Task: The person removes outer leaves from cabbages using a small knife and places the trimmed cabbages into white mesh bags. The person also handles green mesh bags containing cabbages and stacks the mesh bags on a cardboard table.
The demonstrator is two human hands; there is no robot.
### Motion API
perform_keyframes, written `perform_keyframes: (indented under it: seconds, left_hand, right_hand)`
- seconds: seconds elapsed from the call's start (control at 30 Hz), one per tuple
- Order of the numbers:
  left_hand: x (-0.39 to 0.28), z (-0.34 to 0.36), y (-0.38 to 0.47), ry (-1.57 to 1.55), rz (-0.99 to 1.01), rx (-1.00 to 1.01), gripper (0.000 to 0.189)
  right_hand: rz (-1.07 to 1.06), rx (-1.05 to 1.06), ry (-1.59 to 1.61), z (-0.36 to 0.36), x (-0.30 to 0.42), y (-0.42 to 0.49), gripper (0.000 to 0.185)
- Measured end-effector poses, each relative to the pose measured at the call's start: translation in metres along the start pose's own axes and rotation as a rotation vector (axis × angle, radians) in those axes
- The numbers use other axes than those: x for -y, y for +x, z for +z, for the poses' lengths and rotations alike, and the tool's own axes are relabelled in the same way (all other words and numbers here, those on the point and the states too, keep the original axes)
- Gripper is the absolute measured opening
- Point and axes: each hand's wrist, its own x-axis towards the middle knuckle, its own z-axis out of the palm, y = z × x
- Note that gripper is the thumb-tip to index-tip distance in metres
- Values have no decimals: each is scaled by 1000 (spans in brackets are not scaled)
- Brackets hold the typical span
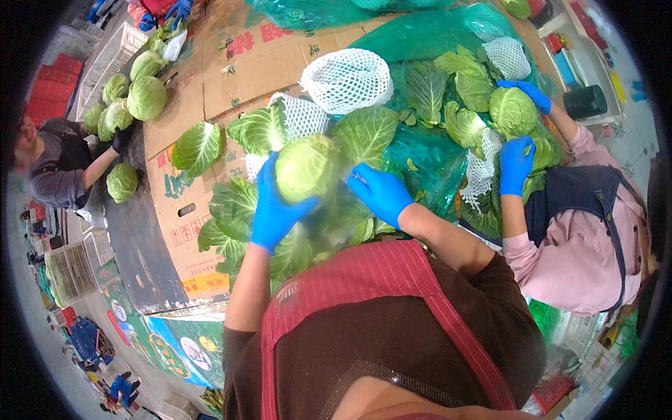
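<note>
My left hand [275, 212], in a blue glove, grips a round pale-green cabbage [305, 167] from its left side and underneath. Just right of the cabbage, my right hand [382, 195], also gloved in blue, has its thumb and fingertips drawn together. Whether something small is pinched there is hard to tell because of blur. Loose outer cabbage leaves [233, 210] lie below and around the held head, and a big leaf [366, 135] spreads behind it. White foam netting [303, 116] sits partly under a leaf beyond the cabbage.
Flattened cardboard [236, 79] covers the table, with a white foam net sleeve [346, 81] and green plastic film [420, 152] on it. At right, a co-worker's gloved hands hold another cabbage [512, 112]. Several cabbages [147, 98] lie by a person at left. Another person's gloved hands show at top left.
</note>
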Motion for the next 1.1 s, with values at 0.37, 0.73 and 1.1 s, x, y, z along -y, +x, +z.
perform_keyframes:
  seconds: [0.37, 0.73, 1.1]
  left_hand:
    - [-12, 0, 14, 141, -16, 29, 108]
    - [-4, 13, -7, 247, 74, 45, 113]
    - [33, -4, -106, -387, -182, 22, 121]
  right_hand:
    - [148, -28, -163, 11, -13, 18, 34]
    - [164, 101, -266, 12, -56, 66, 32]
    - [45, 272, 410, 43, -11, 48, 33]
